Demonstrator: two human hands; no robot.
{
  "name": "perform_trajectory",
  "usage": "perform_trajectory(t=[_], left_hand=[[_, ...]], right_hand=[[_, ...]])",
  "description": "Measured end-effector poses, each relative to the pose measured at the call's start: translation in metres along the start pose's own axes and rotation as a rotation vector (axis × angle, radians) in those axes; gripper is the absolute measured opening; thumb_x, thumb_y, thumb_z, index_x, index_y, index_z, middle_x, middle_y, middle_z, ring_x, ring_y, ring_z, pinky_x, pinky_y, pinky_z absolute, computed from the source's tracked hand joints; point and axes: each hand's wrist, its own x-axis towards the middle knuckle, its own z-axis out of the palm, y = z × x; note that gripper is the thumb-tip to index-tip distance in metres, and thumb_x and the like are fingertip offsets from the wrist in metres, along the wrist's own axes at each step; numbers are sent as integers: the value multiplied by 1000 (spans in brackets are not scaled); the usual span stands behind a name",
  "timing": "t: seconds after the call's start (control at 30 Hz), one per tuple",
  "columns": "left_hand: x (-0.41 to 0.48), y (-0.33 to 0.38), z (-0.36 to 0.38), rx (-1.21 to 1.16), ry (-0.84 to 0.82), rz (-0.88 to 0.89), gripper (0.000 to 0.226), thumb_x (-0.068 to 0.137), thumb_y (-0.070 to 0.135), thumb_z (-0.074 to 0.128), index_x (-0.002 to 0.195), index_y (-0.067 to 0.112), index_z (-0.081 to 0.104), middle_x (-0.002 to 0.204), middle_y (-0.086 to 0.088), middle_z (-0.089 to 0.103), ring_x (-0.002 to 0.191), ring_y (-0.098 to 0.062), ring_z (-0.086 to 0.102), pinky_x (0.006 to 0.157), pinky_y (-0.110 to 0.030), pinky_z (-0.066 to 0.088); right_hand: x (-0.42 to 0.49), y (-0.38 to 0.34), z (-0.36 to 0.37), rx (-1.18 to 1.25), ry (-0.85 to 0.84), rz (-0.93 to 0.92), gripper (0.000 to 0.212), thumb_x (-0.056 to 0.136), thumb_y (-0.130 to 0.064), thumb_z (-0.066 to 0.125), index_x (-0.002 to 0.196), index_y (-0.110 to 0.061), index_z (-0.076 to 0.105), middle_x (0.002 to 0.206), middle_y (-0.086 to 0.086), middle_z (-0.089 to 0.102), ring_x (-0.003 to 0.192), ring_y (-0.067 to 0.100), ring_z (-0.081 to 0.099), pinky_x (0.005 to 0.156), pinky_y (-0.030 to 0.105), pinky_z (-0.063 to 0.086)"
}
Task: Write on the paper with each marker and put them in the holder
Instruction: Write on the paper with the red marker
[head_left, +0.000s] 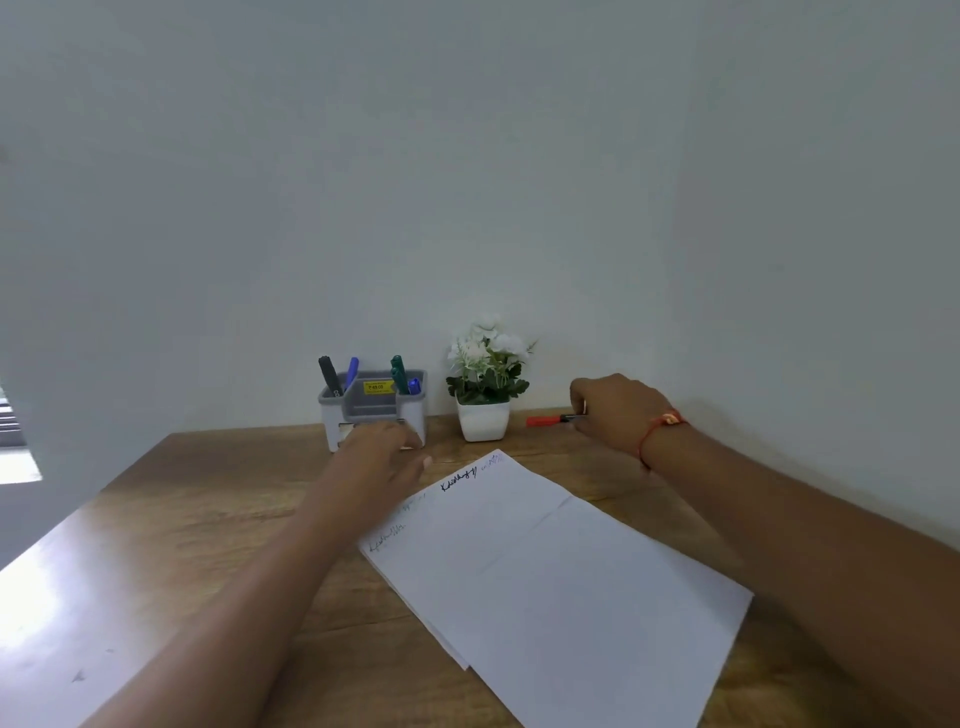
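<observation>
Red marker lies on the wooden table, and the right hand holds its dark end with curled fingers. Its red end pokes out to the left of that hand, toward a white flower pot. The wall is just behind this hand, where the table's back edge stops. An orange thread is tied round the wrist.

The left hand lies flat with its fingers loose and apart, holding nothing. Its fingertips look blurry. It sits over the far left corner of the white paper. The grey and white holder is just past this hand, very near it. In the holder stand a black marker, a blue marker, a green marker and a second, lower blue marker.

The paper lies tilted, close in front of both hands, with scribbles along its far edge by the left hand. A strip of wood shows between that edge and the right hand. More wood stretches out to the left of the left arm, up to the table's left edge.
</observation>
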Motion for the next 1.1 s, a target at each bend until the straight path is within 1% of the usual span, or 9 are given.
perform_trajectory(t=[0.13,0.27,0.37,0.43,0.53,0.77,0.93,1.03,1.1], left_hand=[[-6,8,-4,-73,43,-5,40,94,42,60,129,23,59,125,5,63,115,-10,53,93,-27,45],[-12,18,-7,-181,47,-13,52,92,49,60,139,29,49,122,14,54,114,-7,50,95,-30,44],[-10,21,-8,-173,43,46,26,97,41,55,121,32,59,105,12,62,93,-6,57,82,-29,47],[-10,21,-10,-149,64,69,11,99,34,52,102,31,62,83,10,63,75,-2,55,67,-26,42],[-11,20,-13,-225,119,62,9,97,34,56,104,32,61,88,19,62,81,5,56,69,-17,45],[-10,28,-7,-236,64,146,16,96,32,61,110,34,66,77,20,62,73,2,58,62,-14,41],[-15,44,-5,-263,35,204,16,94,30,63,108,27,70,79,20,63,81,2,59,67,-13,47],[-17,46,-6,-316,1,180,14,93,33,64,106,36,65,81,27,60,84,12,58,69,-7,45],[-18,47,-6,-349,-18,170,13,92,33,64,104,39,63,82,26,63,83,7,61,70,-13,50]], right_hand=[[-29,-17,-38,341,107,-97,11,86,-28,76,92,-20,72,95,-1,72,91,17,67,79,28,54],[-54,-50,-57,618,69,-168,9,85,-25,76,94,-27,78,93,-11,72,87,3,65,71,12,46],[-62,-69,-48,811,83,-171,6,84,-29,77,89,-33,78,80,-15,72,75,-5,63,66,7,42],[-63,-77,-40,1016,122,-125,3,81,-28,80,84,-30,80,74,-14,72,71,-3,64,68,14,50],[-65,-81,-27,1320,32,-111,3,82,-21,82,85,-21,81,72,-3,74,73,12,68,70,30,56],[-73,-84,-15,1680,-64,-103,8,91,-20,74,87,-14,79,77,1,73,72,9,66,69,25,51],[-80,-96,-12,1451,-66,-113,26,93,-41,69,87,-17,76,83,5,78,80,11,73,74,27,58],[-79,-100,-8,1404,-52,-86,30,94,-40,68,93,-11,77,85,7,79,84,15,76,74,26,59],[-80,-102,-6,1427,-77,-88,31,96,-37,66,99,-8,77,89,8,80,87,17,77,77,29,61]])
